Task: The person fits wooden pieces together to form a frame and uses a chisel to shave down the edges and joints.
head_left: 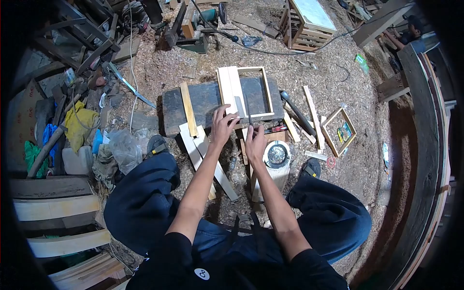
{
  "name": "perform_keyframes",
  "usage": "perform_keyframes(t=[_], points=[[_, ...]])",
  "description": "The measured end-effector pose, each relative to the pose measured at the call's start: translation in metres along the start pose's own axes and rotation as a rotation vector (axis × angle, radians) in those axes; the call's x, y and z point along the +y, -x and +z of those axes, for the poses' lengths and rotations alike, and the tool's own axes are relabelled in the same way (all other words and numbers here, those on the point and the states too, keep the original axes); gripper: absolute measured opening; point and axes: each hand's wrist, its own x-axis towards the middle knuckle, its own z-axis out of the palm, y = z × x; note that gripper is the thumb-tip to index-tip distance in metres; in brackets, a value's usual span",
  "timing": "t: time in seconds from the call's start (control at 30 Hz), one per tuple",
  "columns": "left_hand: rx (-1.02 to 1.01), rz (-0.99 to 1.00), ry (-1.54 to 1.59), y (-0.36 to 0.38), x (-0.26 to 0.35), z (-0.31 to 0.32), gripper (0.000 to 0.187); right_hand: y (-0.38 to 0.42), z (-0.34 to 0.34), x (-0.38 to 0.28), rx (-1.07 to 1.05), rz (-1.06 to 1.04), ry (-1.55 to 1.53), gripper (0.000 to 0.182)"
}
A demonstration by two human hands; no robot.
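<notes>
A light wooden frame [267, 92] lies on a dark, worn block [193, 104] in front of me. Pale boards [230, 84] cover its left side. My left hand [224, 126] rests at the near end of these boards, fingers spread and touching the wood. Beside it, my right hand [256, 144] is closed at the frame's near edge, its fingertips pinching a thin dark stick [248, 104] that points away from me. The stick's exact kind is too small to tell. A red-and-black hand tool [277, 129] lies just right of my right hand.
A hammer [297, 112] lies right of the block, near loose wood strips [314, 116] and a small wooden frame [338, 131]. A round tin [277, 154] stands between my knees. A handsaw [130, 84] lies left. Another person [413, 36] is at upper right.
</notes>
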Motion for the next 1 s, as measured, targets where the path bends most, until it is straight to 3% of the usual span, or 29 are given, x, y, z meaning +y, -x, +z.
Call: perform_keyframes(t=[0.7, 0.83, 0.93, 1.0], points=[[-0.136, -0.006, -0.051, -0.003, 0.004, -0.014, 0.020, 0.009, 0.011, 0.004, -0.056, 0.020, 0.050, 0.024], [-0.172, -0.011, -0.034, -0.004, 0.002, -0.016, 0.023, 0.011, 0.008, -0.012, 0.011, 0.052, 0.010, 0.031], [-0.164, -0.009, -0.025, 0.002, -0.004, -0.014, 0.023, 0.016, 0.010, -0.007, 0.061, -0.276, 0.096, 0.032], [-0.137, -0.009, -0.019, 0.001, -0.005, -0.015, 0.023, 0.020, 0.010, -0.002, -0.007, -0.262, 0.133, 0.031]])
